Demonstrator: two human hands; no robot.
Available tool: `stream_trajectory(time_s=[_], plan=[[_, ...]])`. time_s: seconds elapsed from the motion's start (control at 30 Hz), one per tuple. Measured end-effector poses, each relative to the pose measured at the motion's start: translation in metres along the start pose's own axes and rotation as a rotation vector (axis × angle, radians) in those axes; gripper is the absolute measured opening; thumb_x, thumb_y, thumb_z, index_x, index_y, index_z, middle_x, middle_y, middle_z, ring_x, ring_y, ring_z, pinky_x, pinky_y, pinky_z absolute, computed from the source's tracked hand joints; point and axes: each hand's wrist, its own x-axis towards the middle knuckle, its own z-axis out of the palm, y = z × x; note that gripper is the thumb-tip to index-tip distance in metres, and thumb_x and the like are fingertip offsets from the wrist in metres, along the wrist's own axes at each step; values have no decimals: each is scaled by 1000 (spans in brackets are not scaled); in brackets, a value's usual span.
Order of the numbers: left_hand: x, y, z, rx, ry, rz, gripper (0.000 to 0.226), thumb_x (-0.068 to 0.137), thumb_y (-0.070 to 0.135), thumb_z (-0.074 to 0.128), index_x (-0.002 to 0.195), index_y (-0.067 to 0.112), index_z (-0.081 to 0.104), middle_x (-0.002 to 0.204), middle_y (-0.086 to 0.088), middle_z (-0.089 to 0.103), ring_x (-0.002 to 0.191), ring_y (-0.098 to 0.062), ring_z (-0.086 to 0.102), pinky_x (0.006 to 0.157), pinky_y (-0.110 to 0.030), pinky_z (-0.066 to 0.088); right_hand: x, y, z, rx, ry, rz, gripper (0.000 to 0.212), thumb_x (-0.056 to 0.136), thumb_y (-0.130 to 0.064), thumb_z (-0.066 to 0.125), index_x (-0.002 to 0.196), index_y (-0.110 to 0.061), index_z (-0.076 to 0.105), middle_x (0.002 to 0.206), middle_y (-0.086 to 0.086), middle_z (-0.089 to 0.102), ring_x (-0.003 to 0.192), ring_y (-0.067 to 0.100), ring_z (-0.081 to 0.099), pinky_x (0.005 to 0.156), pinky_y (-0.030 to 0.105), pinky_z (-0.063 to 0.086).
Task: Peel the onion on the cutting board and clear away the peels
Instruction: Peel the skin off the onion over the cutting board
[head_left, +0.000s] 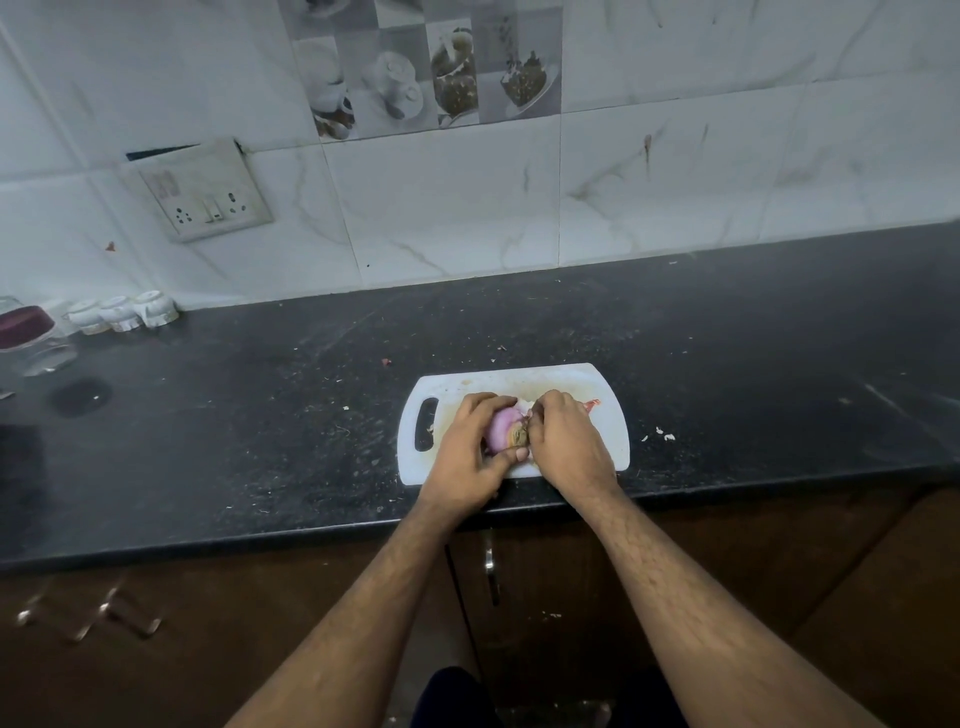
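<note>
Far left of the black countertop (260, 415): a clear glass jar with a dark red lid (26, 332) is standing at the frame edge, and three small white cups (124, 312) are sitting in a row against the marble-patterned wall tiles (467, 208). A white switch-and-socket plate (202, 192) is hanging on the wall above them, slightly askew. Mid-counter, near the front edge, a white plastic cutting board (602, 395) is lying flat with its handle slot toward the left; its surface is showing brownish staining. The left hand (467, 447) is curling around the onion (504, 428) from the left side, fingers wrapping over the top and thumb under the near side, holding it on the board. The onion is sitting at the centre of the board between both hands; the exposed part is showing pale purple flesh with a brownish root end facing right. The right hand (566, 441) is pressing in against that end, fingers curled and pinching at the skin there; the exact contact is partly hidden by the knuckles. A reddish peel scrap (592, 404) is lying on the board just beyond the right hand. Small white flecks (665, 434) are lying on the counter right of the board. Brown cabinet fronts (779, 571) are showing below the counter edge.
</note>
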Motion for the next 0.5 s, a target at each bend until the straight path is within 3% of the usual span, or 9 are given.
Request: stream_trajectory(time_s=[0.1,0.2,0.3,0.37,0.47,0.5], plan=[[2,-2,-1,-16,5,-39,58,81,15,86,132,13,59,127,3,55,118,-1,54,95,-8,43,1,4,1,88,39,10,18,103,-23,50,114,-13,59,113,1,59,95,15,55,82,37,51],[2,-1,-1,-49,3,-97,55,82,19,86,127,25,55,120,11,53,110,-7,59,80,-24,55,1,8,0,207,101,3,18,103,-19,52,116,-15,64,116,-3,64,96,11,57,86,30,50],[1,-2,-1,-105,-11,-141,52,83,24,84,122,35,52,116,17,55,104,-16,65,67,-28,53,0,10,-2,356,73,-47,23,103,-32,54,118,-20,67,114,-8,68,100,10,62,89,31,52],[1,-1,-2,-161,-14,-161,49,84,23,82,121,37,52,117,16,60,105,-16,67,70,-32,55,0,11,-3,405,10,-67,26,99,-41,61,117,-24,69,112,-12,68,98,7,64,87,30,53],[2,0,-3,-188,-12,-164,47,86,17,82,125,27,56,118,13,65,111,-10,65,88,-33,58,1,12,-3,428,0,-40,22,94,-42,69,108,-25,72,102,-15,70,92,4,64,81,27,53],[1,2,-4,-198,-17,-172,47,87,17,82,125,27,56,116,16,65,110,-10,66,84,-32,58,1,12,-3,438,20,-32,19,93,-40,70,103,-24,72,97,-14,70,90,5,64,79,27,52]])
